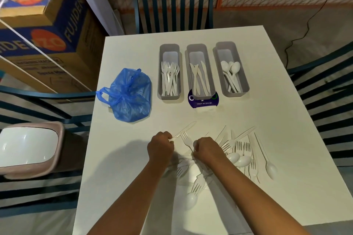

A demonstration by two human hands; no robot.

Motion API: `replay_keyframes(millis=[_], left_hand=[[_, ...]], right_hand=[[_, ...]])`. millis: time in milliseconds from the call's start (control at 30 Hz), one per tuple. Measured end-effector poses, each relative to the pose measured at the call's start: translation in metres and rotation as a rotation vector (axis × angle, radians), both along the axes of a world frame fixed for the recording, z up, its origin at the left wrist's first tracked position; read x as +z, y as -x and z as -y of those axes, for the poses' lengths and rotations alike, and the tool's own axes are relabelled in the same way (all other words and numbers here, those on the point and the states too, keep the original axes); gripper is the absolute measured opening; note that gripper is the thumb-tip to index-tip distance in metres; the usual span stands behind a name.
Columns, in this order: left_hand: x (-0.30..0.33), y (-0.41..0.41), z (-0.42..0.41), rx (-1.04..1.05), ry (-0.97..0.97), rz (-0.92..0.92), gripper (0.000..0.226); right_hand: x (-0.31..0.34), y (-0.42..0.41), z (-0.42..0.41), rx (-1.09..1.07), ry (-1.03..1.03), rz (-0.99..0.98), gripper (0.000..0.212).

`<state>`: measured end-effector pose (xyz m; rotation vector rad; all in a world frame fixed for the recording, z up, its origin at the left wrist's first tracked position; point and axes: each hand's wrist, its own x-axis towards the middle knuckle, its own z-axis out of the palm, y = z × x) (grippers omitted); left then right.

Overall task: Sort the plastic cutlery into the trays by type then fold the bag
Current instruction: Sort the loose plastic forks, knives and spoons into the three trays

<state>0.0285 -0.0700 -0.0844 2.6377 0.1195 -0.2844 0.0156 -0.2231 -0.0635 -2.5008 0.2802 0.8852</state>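
Three grey trays stand in a row at the back of the white table: the left tray (169, 49) holds forks, the middle tray (197, 49) knives, the right tray (225, 46) spoons. A crumpled blue plastic bag (129, 95) lies left of them. A loose pile of white plastic cutlery (240, 154) is spread near the front. My left hand (160, 147) grips the handle of a white knife (186, 129) that points up and right. My right hand (207, 149) holds a white fork (186, 139) by its handle, tines pointing away.
A purple "Clean as you go" sign (204, 102) sits under the middle tray's near end. Dark slatted chairs (172, 4) stand on three sides of the table. A pink bin (28, 149) and stacked cardboard boxes (47, 30) are at the left.
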Motion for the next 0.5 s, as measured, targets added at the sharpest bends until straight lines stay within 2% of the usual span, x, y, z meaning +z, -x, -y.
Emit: replay_keyframes(millis=[67, 133, 233, 300, 367, 500], left_hand=[[-0.001, 0.0, 0.0, -0.056, -0.013, 0.036, 0.019], [-0.005, 0.0, 0.001, -0.132, -0.013, 0.074, 0.025], [-0.016, 0.0, -0.001, -0.112, 0.037, 0.039, 0.032], [-0.005, 0.0, 0.0, -0.136, 0.049, 0.032, 0.027], [-0.005, -0.002, -0.002, -0.066, 0.069, -0.009, 0.014], [-0.002, -0.009, -0.005, 0.109, 0.288, -0.047, 0.019]], right_hand=[[-0.001, 0.001, 0.0, -0.027, 0.003, -0.003, 0.007], [-0.002, 0.001, 0.0, -0.041, 0.0, -0.011, 0.011], [-0.003, 0.001, 0.0, -0.06, -0.009, -0.028, 0.015], [-0.002, 0.002, 0.001, -0.062, -0.021, -0.037, 0.016], [-0.002, 0.001, 0.003, -0.07, -0.048, -0.047, 0.006], [-0.001, -0.003, 0.009, -0.206, -0.217, -0.016, 0.032]])
